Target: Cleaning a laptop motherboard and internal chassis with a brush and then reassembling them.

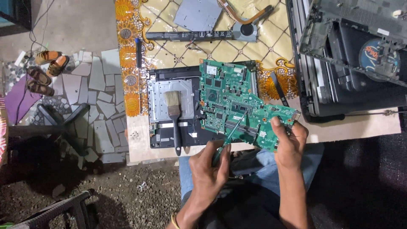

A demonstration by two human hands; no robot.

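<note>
On the near edge of the table [347,127], the left hand [208,166] is gripping a green screwdriver [231,132] with its tip down on the green circuit board [237,106], while the right hand [289,140] is pinching the board's right corner. I'd be keeping that tip square and the board pinned flat. It's lying half over the open laptop base [169,91], next to a paintbrush [174,114].
</note>
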